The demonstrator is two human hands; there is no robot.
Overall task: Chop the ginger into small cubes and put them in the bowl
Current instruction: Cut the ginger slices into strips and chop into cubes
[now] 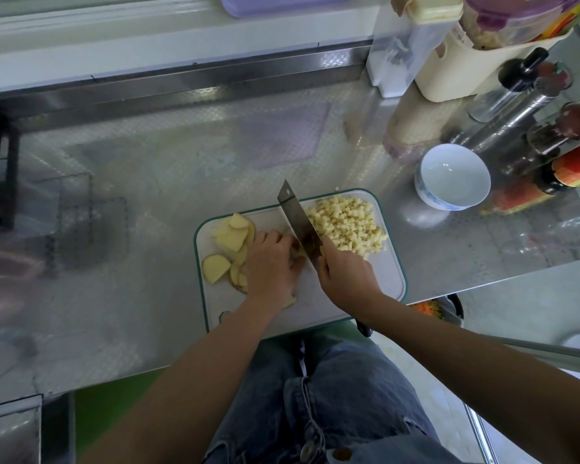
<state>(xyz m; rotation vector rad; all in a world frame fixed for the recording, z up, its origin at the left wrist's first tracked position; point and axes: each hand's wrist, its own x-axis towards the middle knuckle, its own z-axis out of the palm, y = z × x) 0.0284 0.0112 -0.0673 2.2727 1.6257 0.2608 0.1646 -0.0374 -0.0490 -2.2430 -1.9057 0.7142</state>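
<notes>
Midway, the right hand (345, 279) is gripping the knife (297, 219), dicing ginger (296, 254) the left hand (271, 266) is clutching; the slices (230, 244) are likely waiting next.

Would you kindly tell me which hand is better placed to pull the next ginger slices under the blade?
Left. The left hand holds down uncut slices, with more beside it, while the right hand grips the cleaver.
</notes>
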